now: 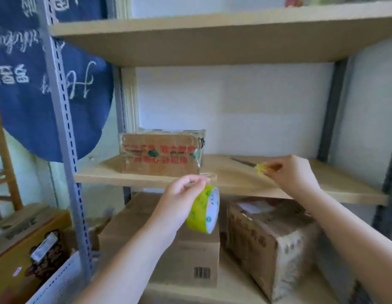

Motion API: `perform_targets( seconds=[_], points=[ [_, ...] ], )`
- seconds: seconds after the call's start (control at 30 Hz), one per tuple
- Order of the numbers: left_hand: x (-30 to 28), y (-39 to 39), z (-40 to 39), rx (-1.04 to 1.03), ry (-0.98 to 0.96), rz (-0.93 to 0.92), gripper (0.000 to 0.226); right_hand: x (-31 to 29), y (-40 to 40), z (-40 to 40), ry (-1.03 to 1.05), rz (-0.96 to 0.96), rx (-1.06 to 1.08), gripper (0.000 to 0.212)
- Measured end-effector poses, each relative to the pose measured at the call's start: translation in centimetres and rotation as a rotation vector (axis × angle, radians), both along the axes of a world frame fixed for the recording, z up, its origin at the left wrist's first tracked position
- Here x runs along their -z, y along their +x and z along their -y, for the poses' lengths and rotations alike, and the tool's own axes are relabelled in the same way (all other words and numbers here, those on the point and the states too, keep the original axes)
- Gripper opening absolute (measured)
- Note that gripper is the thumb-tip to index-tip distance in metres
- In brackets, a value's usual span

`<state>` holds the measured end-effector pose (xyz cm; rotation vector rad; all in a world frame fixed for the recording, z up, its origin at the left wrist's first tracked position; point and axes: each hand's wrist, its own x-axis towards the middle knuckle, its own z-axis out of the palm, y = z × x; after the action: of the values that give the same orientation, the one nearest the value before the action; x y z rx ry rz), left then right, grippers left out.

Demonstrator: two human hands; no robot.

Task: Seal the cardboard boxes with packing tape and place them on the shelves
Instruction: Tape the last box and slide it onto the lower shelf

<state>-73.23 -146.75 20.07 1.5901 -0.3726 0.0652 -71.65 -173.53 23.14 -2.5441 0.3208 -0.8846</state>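
L hand (182, 189) is clenched on the top edge of a yellow-green tape roll (205, 209), which hangs below the fingers, just in front of the middle shelf (322, 187) edge. R hand (289, 172) pinches the yellow handle of a cutting tool (254, 165) whose dark blade lies on the middle shelf, pointing back-left; scissors or knife, can't tell, too blurred. Taped cardboard box w/ red print (162, 152) sits on the middle shelf at its left end, near the grey slotted upright (65, 128), well apart from the R hand. On the shelf below: a plain box w/ barcode (190, 255) on the left and a box wrapped in clear tape (272, 240) on the right, close together. Blue printed cloth (26, 84) hangs left of the upright; brown carton (26, 244) at lower left.
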Motion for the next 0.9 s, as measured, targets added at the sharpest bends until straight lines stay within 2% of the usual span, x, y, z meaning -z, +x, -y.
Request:
perform_targets(
  seconds=[0.1, 0.13, 0.2, 0.23, 0.27, 0.33, 0.37, 0.43, 0.5, 0.57, 0.63, 0.67, 0.7, 0.8, 0.9],
  points=[
    [-1.6, 0.4, 2.3, 0.142, -0.050, -0.049, 0.021, -0.1, 2.1, 2.6, 0.028, -0.238, 0.058, 0.030],
    [-1.8, 0.5, 2.8, 0.183, -0.039, -0.054, 0.023, -0.2, 2.4, 2.8, 0.038, -0.232, 0.067, 0.036],
    [-1.7, 0.7, 3.6, 0.234, 0.009, -0.035, 0.023, -0.6, 1.7, 1.9, 0.038, -0.034, 0.020, 0.035],
    [-1.5, 0.8, 4.0, 0.252, 0.029, -0.023, 0.023, -0.9, 0.8, 0.9, 0.066, 0.071, -0.087, 0.032],
    [-1.4, 0.9, 4.4, 0.263, 0.040, -0.020, 0.023, -1.2, -0.3, -0.3, 0.120, 0.094, -0.227, 0.033],
    [-1.0, 1.1, 5.0, 0.270, 0.050, -0.034, 0.022, -1.6, -2.0, -2.7, 0.235, -0.045, -0.486, 0.033],
    [-0.8, 1.3, 5.3, 0.273, 0.056, -0.043, 0.022, -1.4, -2.1, -3.4, 0.223, -0.101, -0.533, 0.025],
    [-0.4, 1.4, 5.8, 0.275, 0.087, -0.051, 0.020, -0.9, -1.4, -3.5, 0.152, -0.070, -0.487, 0.011],
    [0.5, 1.5, 6.5, 0.246, 0.152, -0.052, 0.022, -0.6, -0.8, -3.5, 0.109, -0.028, -0.416, 0.019],
    [1.2, 1.9, 7.2, 0.190, 0.218, -0.097, 0.036, -0.3, -0.3, -3.8, 0.064, -0.034, -0.390, 0.024],
    [1.7, 2.5, 7.5, 0.128, 0.209, -0.189, 0.076, -0.2, -0.1, -3.9, 0.028, -0.038, -0.382, 0.020],
    [1.9, 2.9, 7.6, 0.083, 0.199, -0.221, 0.090, -0.3, 0.0, -3.9, 0.029, -0.033, -0.380, 0.016],
    [2.0, 3.1, 7.7, 0.037, 0.200, -0.231, 0.095, -0.4, 0.2, -3.9, 0.036, -0.025, -0.379, 0.012],
    [2.4, 3.4, 8.5, -0.172, 0.265, -0.207, 0.065, -0.8, 0.8, -4.2, 0.116, 0.025, -0.378, 0.007],
    [3.2, 3.9, 9.2, -0.269, 0.166, -0.264, 0.044, -0.8, 2.8, -4.5, 0.038, -0.029, -0.354, 0.012]
  ],
)
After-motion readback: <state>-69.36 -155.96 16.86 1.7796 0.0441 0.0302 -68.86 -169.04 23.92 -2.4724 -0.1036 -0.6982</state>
